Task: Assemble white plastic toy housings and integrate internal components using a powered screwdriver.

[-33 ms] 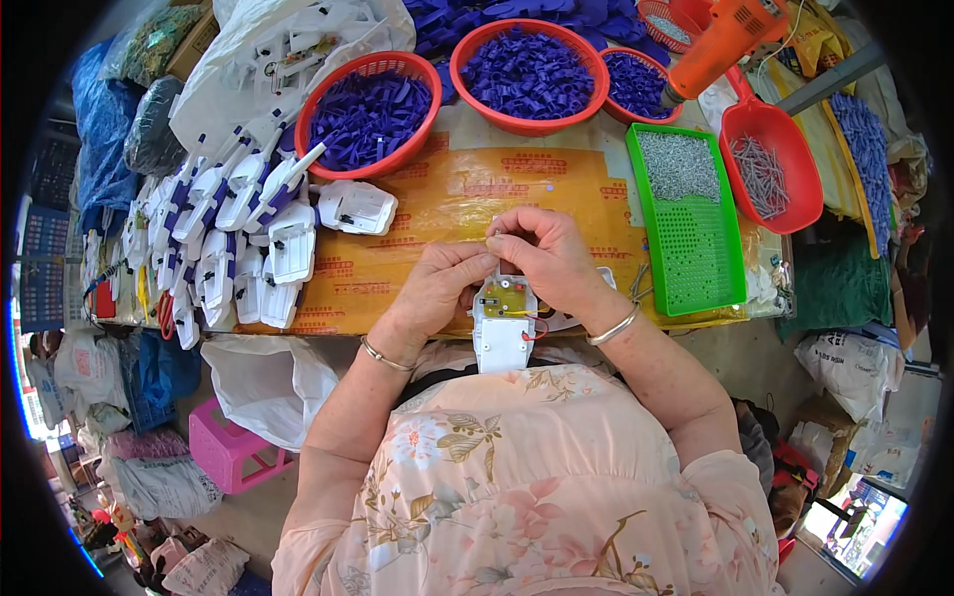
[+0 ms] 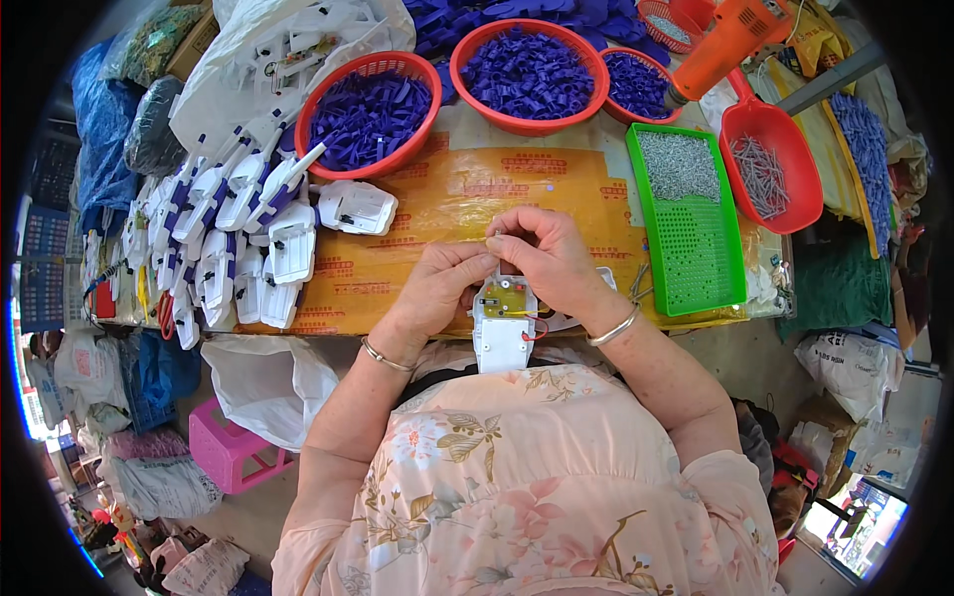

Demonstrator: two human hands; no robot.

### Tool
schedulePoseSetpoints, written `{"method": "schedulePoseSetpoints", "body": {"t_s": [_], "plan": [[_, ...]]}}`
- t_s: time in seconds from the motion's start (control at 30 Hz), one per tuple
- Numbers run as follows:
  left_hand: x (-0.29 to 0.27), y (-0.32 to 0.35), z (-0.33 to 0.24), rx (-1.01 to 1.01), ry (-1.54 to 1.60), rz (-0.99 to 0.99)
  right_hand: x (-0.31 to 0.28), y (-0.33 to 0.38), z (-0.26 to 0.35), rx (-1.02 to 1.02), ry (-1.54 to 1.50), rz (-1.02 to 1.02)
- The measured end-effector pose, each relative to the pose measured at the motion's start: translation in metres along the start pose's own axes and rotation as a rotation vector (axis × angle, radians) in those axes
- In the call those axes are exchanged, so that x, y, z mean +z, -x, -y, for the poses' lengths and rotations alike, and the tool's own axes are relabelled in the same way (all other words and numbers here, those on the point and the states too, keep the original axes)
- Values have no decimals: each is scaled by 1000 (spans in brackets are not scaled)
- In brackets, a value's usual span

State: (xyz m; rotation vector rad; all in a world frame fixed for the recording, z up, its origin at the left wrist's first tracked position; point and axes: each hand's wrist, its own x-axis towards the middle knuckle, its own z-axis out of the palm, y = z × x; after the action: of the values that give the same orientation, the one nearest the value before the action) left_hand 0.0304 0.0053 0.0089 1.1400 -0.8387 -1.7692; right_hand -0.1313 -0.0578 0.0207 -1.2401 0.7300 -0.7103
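Note:
Just in front of my body, at the table's near edge, is an open white plastic housing (image 2: 504,343). A small yellow-green circuit board (image 2: 505,296) and thin red and yellow wires show inside it. My left hand (image 2: 444,285) is closed at the housing's upper left side, its thumb pointing inward and its other fingers partly hidden behind. My right hand (image 2: 556,260) pinches at the housing's far end, its thumb and fingertips meeting the left thumb tip. Whatever sits in that pinch is too small and covered to name. Another white part (image 2: 604,278) shows partly behind my right wrist.
White-and-purple assembled housings (image 2: 214,266) are heaped at left. Red baskets (image 2: 459,87) of purple parts stand along the back. At right are a green tray (image 2: 696,308) of small metal pieces, a red scoop (image 2: 813,204) with long screws, and an orange power tool (image 2: 730,45).

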Motion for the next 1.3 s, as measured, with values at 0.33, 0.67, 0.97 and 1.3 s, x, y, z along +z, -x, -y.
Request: {"method": "schedulePoseSetpoints", "body": {"t_s": [0.33,0.67,0.97,1.3], "plan": [[6,8,-3,102,-199,-78,-74,30,138,-1268,755,-1069],[1,7,0,116,-174,-69,-99,-6,118,-646,242,-360],[5,5,-2,69,-108,-150,-114,21,127,-682,-36,-69],[-2,8,-2,90,-208,-193,-112,60,145,-389,192,-18]]}}
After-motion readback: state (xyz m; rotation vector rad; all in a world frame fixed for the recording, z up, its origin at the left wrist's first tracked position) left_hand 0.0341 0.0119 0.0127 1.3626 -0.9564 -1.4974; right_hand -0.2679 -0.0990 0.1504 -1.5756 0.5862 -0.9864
